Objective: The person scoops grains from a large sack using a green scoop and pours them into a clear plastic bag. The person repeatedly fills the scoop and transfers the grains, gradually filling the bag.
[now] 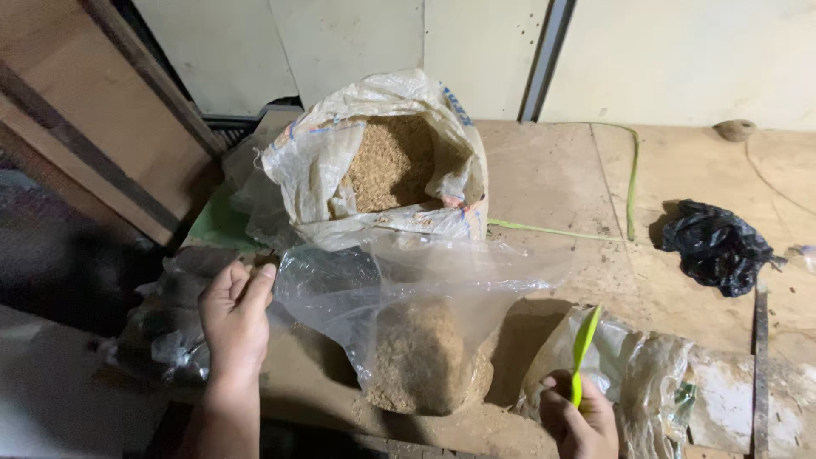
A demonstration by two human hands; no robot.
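Observation:
My left hand (234, 316) grips the left edge of a clear plastic bag (399, 289) and holds its mouth up. Brown grain-like husk (422, 357) fills the bag's lower part, which rests on the wooden table (552, 178). My right hand (578, 416) is at the bottom edge, closed on a thin yellow-green strip (583, 348) that points upward, just right of the bag. Behind the bag stands a white woven sack (382, 161), rolled open and filled with the same brown husk.
A crumpled black plastic bag (716, 246) lies at the right. Flat clear bags (654, 374) lie under my right hand. A green cord (631, 178) crosses the table. Wooden boards (102, 119) lean at the left, and more crumpled plastic (166, 340) sits below them.

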